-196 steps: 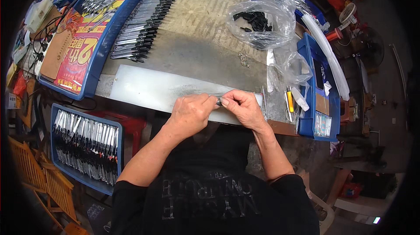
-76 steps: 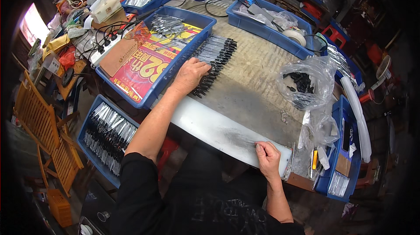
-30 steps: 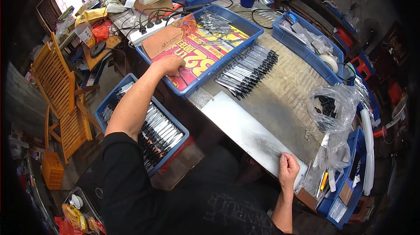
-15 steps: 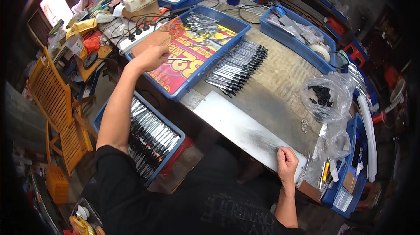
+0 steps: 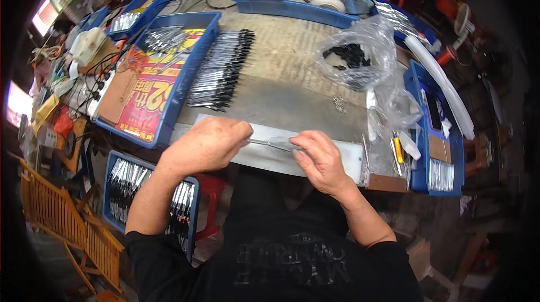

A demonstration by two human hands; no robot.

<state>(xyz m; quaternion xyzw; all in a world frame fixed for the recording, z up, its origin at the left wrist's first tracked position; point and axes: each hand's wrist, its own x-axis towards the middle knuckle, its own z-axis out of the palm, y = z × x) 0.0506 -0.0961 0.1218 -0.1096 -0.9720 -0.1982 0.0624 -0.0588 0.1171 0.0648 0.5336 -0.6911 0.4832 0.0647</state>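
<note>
My left hand [image 5: 216, 143] is closed over a slim silver metal rod [image 5: 269, 144], which points right across the white board [image 5: 261, 161] at the table's front edge. At the rod's far end, my right hand [image 5: 319, 158] has its thumb and fingertips curled in close; whatever small piece they pinch is too small to make out. Beyond my left hand lies a row of slim silver pieces with black ends [image 5: 222, 68]. To its left, a blue tray [image 5: 159, 143] holds loose silver pieces [image 5: 164, 39] on a red and yellow printed sheet.
A clear plastic bag of black parts [image 5: 351, 57] lies at the right, with small metal bits [image 5: 339, 104] nearer me. A yellow-handled tool [image 5: 398, 149] sits beside a blue bin [image 5: 413, 133]. Below the left edge stands a crate of finished-looking silver-and-black pieces [image 5: 126, 181]. Someone in red sits far left.
My left hand has come from over the blue tray to the white board, bringing the metal rod. My right hand has moved left to meet it. The view has turned right.
</note>
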